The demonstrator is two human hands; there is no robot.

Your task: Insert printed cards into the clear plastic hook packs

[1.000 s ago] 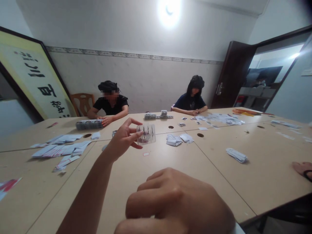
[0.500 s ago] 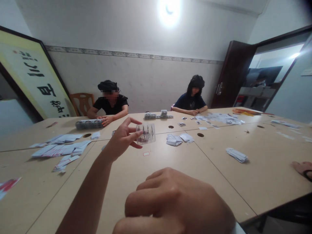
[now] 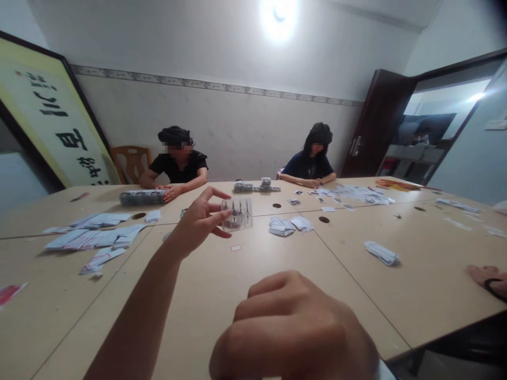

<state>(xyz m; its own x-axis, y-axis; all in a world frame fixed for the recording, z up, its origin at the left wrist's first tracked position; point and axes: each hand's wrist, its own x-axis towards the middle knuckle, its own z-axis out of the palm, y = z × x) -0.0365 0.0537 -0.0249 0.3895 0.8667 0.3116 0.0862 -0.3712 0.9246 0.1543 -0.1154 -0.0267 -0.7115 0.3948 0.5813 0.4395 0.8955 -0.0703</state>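
Between the thumb and fingers of my left hand [image 3: 200, 224] is a small clear plastic case [image 3: 241, 215]. Several thin dark items show in a row inside it, too small to name. The case is held up over the table, tilted toward me. My right hand [image 3: 295, 332] is close to the camera, low in the view, its back toward me and its fingers curled. The fingertips are turned away, so anything within them is hidden. A small red-edged label [image 3: 236, 248] lies on the tabletop just below the case.
White paper slips [image 3: 95, 237] lie at left, with more piles [image 3: 283, 226] mid-table and a bundle [image 3: 381, 253] at right. Across the table sit two people, one beside a row of stacked cases [image 3: 142, 197]. Another person's hand [image 3: 485, 277] rests at the right edge.
My right hand has shifted slightly right, its fingers still curled. My left hand keeps hold of the case in nearly the same place. The view has tilted a little.
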